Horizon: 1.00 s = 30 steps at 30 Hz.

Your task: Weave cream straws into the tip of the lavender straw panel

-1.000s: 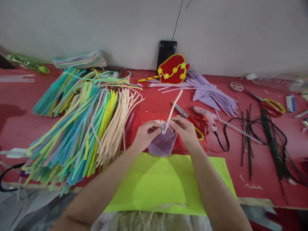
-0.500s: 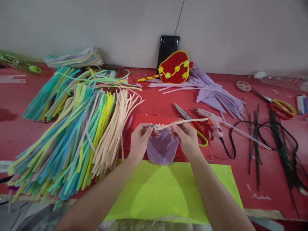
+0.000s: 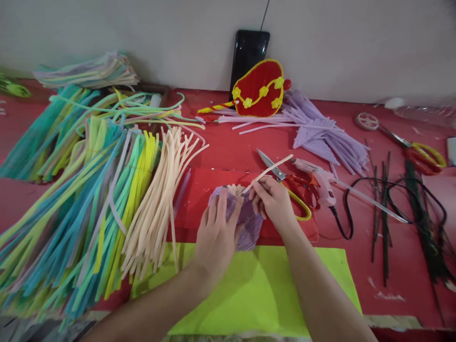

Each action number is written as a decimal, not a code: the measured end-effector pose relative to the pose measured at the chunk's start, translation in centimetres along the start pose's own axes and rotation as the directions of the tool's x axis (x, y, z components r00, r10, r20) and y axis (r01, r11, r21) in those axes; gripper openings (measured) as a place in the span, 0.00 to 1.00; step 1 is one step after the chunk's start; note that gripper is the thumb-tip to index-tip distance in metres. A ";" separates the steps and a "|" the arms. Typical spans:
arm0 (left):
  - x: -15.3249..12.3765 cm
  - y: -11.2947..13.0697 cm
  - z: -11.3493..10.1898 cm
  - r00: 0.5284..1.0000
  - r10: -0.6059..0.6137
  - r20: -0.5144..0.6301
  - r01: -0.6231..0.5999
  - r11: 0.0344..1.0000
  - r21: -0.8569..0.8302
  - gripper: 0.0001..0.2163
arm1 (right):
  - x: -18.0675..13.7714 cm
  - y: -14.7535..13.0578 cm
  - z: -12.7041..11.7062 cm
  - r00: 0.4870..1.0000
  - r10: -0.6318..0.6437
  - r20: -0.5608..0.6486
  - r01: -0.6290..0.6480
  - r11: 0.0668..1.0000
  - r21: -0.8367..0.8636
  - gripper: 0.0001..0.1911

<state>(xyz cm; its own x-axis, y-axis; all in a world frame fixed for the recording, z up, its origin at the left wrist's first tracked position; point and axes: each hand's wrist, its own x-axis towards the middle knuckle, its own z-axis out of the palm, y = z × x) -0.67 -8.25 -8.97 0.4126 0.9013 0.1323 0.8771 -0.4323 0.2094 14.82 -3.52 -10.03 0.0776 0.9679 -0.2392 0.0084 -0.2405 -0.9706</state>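
My left hand (image 3: 217,232) lies flat with fingers stretched over a purple woven piece (image 3: 251,225) made of fuzzy stems, pressing it on a red sheet (image 3: 203,190). My right hand (image 3: 272,202) is closed in a pinch on a cream fuzzy stem (image 3: 272,169) that runs from the piece's top edge up and to the right. Cream loops show along the piece's top edge between the two hands.
A big heap of coloured fuzzy stems (image 3: 89,190) fills the left. A lime green sheet (image 3: 256,289) lies at the front. Scissors (image 3: 285,178), a pink glue gun (image 3: 318,178) with black cable, purple stems (image 3: 320,137), a red fan-shaped craft (image 3: 258,90), a phone (image 3: 249,52), dark wires (image 3: 384,213) and second scissors (image 3: 420,152) lie beyond.
My left hand went from pinching the piece's top edge to lying flat on it. The cream stem swung from upright to level, then to a slant up and right.
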 end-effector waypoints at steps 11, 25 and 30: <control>-0.1 0.1 0.6 0.994 -0.013 0.112 0.001 0.995 0.101 0.22 | 0.1 0.3 0.7 0.991 0.044 -0.124 -0.057 0.993 -0.106 0.12; -0.3 0.6 0.6 0.990 0.004 0.144 -0.024 0.990 0.137 0.22 | 0.1 0.3 0.8 0.991 0.033 -0.128 -0.052 0.988 -0.143 0.10; -0.3 0.6 0.6 0.990 0.009 0.140 -0.027 0.992 0.126 0.23 | 0.0 0.3 0.8 0.991 0.029 -0.130 -0.048 0.987 -0.150 0.10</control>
<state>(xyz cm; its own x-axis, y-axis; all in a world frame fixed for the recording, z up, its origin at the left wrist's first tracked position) -0.13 -8.71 -9.49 0.4508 0.8926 -0.0030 0.8897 -0.4491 0.0817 14.04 -3.51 -10.30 0.2070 0.9428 -0.2614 0.1545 -0.2953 -0.9428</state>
